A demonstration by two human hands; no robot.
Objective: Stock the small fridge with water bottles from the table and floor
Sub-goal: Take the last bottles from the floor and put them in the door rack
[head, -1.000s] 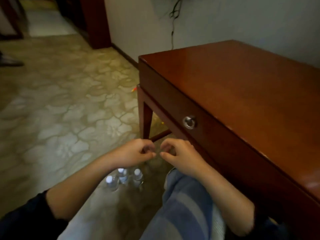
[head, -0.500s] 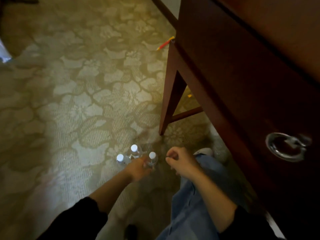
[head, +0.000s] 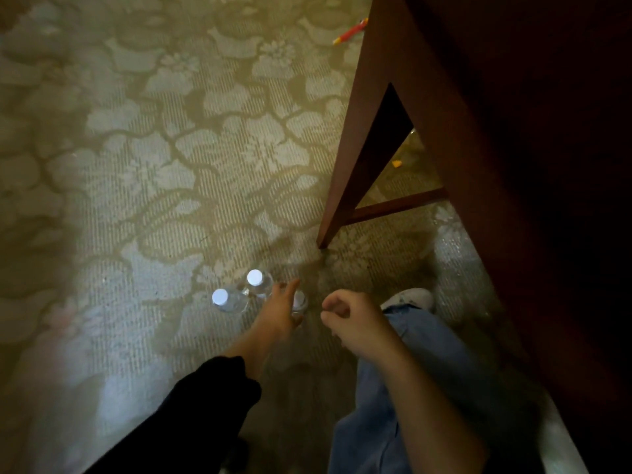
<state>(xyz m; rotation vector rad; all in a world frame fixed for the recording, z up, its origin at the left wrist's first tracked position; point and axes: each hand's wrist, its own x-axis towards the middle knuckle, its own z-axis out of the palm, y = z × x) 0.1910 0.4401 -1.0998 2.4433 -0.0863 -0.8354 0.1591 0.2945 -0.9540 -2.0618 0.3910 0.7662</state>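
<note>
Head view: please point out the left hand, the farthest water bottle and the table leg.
left hand (head: 277, 312): head view, back of the hand.
farthest water bottle (head: 255, 277): head view, white cap.
table leg (head: 355, 148): head view, middle of lit face.
</note>
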